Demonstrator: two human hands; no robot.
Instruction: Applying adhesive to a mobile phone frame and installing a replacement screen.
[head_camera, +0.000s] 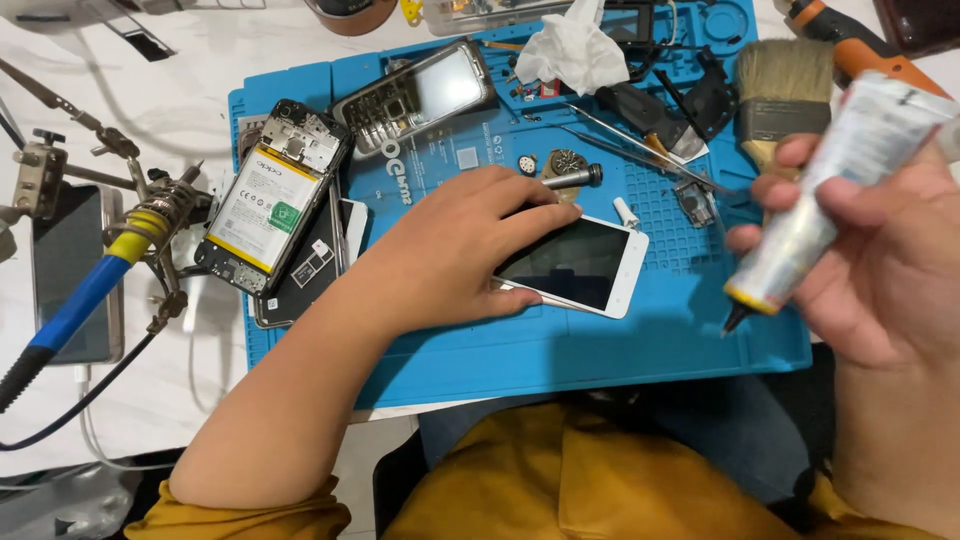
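Observation:
My left hand (455, 250) rests palm down on a white phone (585, 265) with a dark screen, pinning its left part to the blue work mat (560, 345). My right hand (880, 265) is raised at the right of the view, shut on a white glue tube (830, 190). The tube's yellow collar and black nozzle point down toward the mat, right of the phone and clear of it. A small white cap (626, 212) lies just above the phone's top corner.
An opened phone with its battery showing (270, 195), an old keypad phone (415, 95), a crumpled tissue (572, 50), tweezers (640, 150) and a paintbrush (782, 95) lie on the mat. A blue-handled soldering iron (95, 285) sits in its stand at left.

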